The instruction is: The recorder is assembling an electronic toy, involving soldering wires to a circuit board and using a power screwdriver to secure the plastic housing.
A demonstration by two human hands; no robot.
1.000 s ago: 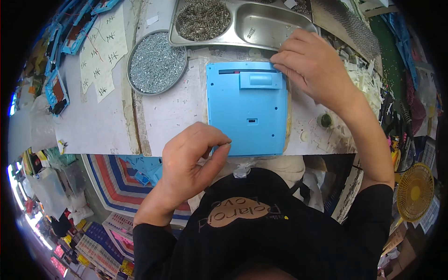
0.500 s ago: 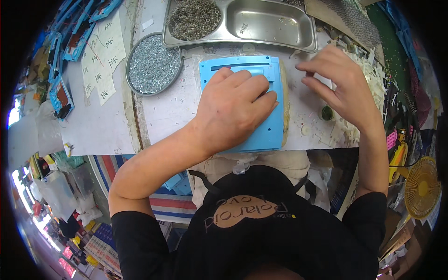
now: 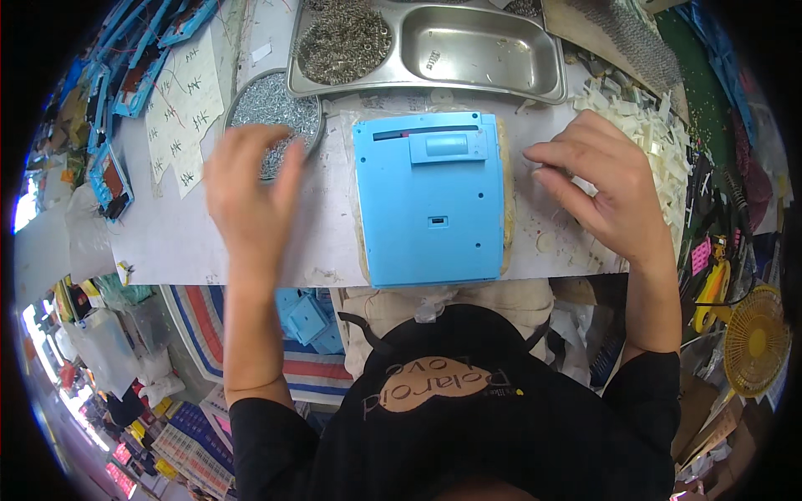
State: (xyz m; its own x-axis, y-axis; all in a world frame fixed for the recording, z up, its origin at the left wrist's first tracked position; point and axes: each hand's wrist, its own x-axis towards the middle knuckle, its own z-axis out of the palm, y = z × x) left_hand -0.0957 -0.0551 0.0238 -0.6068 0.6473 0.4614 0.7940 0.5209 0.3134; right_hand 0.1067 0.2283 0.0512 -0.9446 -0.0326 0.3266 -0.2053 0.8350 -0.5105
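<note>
A light blue plastic housing (image 3: 430,188), flat and rectangular, lies on the table in front of me. It has a long slot, a raised block and small holes. My left hand (image 3: 246,184), slightly blurred, is over the near left part of a round metal dish (image 3: 322,125) of small silver screws (image 3: 280,104). Its thumb and fingers are apart, and I see nothing in them. To the right of the housing, my right hand (image 3: 606,184) hovers with bent fingers. A small gap shows between its thumb and index fingertips. Its palm is hidden.
Behind the housing stands a divided steel tray (image 3: 480,88) with small metal parts (image 3: 342,42) in its left compartment. White plastic pieces (image 3: 660,142) are heaped at the right. Blue parts with wires (image 3: 138,83) and a marked paper sheet (image 3: 184,113) are at the left.
My left hand has come off the blue housing and moved left to the screw dish, uncovering the housing's face. My right hand has shifted slightly down and stays beside the housing.
</note>
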